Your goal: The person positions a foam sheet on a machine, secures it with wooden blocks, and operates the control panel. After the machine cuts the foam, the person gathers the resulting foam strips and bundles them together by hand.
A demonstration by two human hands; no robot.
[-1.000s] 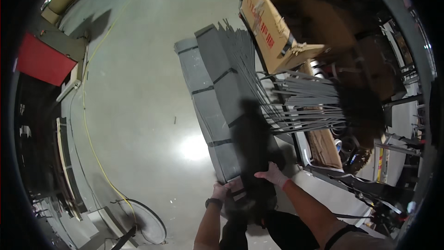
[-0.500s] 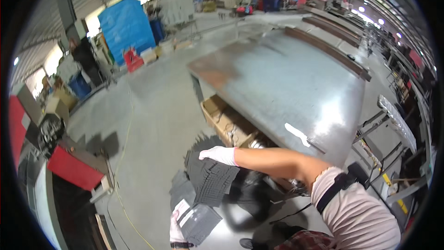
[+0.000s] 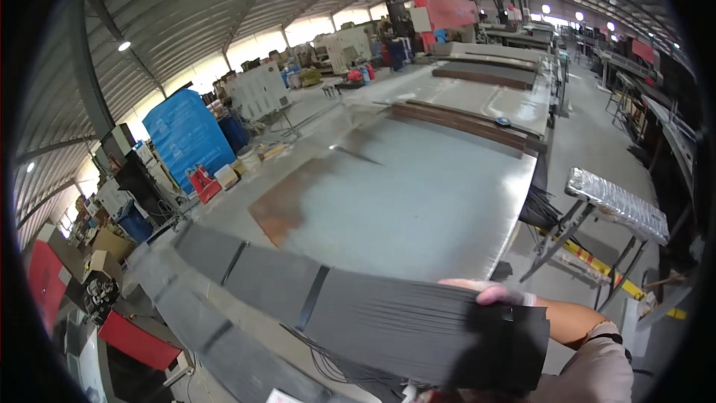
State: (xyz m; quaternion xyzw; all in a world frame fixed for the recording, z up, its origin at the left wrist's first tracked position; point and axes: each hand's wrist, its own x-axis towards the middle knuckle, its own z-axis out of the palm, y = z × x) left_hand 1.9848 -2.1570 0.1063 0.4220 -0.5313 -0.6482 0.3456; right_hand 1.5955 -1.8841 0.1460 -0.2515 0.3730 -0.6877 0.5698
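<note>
Beside the metal desk (image 3: 418,209), our right hand (image 3: 496,292) has the strapped grey bundle (image 3: 395,313) gripped, can't see our left hand, so lopsided support could make it sag.

No text, label, number or sign can be read.

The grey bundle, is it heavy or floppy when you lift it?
The grey bundle is probably heavy: many strips are packed together. Dark bands likely keep it from flopping apart. Strips near the right hand might slide: lines show between them.
</note>
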